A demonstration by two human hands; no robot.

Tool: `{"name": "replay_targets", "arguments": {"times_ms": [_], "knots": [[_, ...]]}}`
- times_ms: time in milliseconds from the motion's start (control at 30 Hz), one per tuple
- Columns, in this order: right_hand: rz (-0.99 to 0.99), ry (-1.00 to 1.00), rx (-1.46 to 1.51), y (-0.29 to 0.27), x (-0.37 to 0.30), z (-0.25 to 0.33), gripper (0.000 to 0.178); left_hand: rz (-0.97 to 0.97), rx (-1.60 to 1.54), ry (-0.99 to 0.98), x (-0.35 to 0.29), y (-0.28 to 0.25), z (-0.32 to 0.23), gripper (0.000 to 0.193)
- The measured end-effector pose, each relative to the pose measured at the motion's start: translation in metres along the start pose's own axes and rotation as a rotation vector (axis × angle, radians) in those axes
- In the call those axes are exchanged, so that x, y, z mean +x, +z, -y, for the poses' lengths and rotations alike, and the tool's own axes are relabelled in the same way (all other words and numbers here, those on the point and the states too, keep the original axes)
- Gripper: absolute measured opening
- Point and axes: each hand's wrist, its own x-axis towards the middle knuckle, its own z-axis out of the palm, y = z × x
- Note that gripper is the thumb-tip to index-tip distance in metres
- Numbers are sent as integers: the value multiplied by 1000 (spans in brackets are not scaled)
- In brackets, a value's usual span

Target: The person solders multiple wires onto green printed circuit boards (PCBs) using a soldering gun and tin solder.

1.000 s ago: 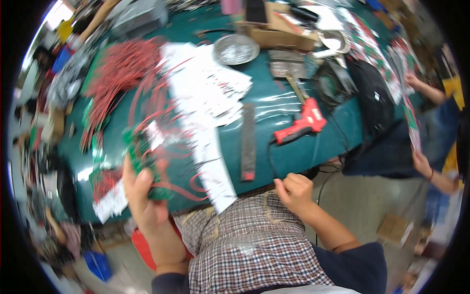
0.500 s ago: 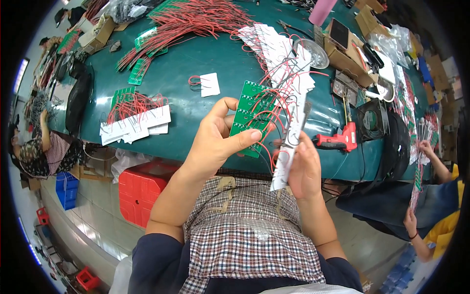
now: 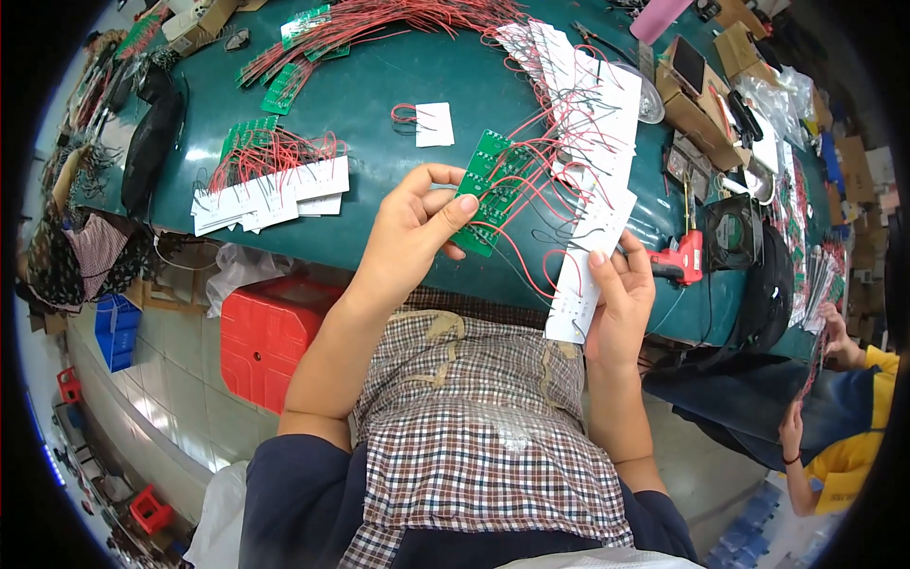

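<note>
Between the thumb and fingers of my left hand [image 3: 424, 213] is a green circuit board panel [image 3: 491, 185], held tilted above the table. Red and black wires [image 3: 540, 180] run from it to a long white strip [image 3: 578, 284]. My right hand [image 3: 621, 294] grips the strip near its lower end, thumb on the face and fingers behind. Beyond it, more white sheets with wires [image 3: 607, 104] lie on the table; where the held strip ends among them is hard to tell. A small white square piece [image 3: 434, 124] with a looped red and black wire lies past my left hand.
At left lies a wired green board bundle with white strips [image 3: 275, 194]. A big heap of red wires [image 3: 398, 21] lies at the back. On the right are a red glue gun [image 3: 681, 259], a black fan [image 3: 737, 233] and a cardboard box [image 3: 697, 109]. A co-worker [image 3: 844, 417] handles wires at far right.
My right hand has turned the white strip so its face now shows flat and wide, apart from the board. Both hands are slightly higher in view, and the view has shifted.
</note>
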Motion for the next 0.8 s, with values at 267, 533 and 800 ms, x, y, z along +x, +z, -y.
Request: {"name": "replay_targets", "arguments": {"times_ms": [267,533,800], "knots": [[-25,18,-12,2,1,-12,38,-9,-70,-87,0,-5,13,32],[5,39,-20,14,0,-17,55,-37,-144,-62,-2,-7,11,40],[96,107,-204,13,-3,-4,46,-178,-18,227,-11,-68,-51,32]]}}
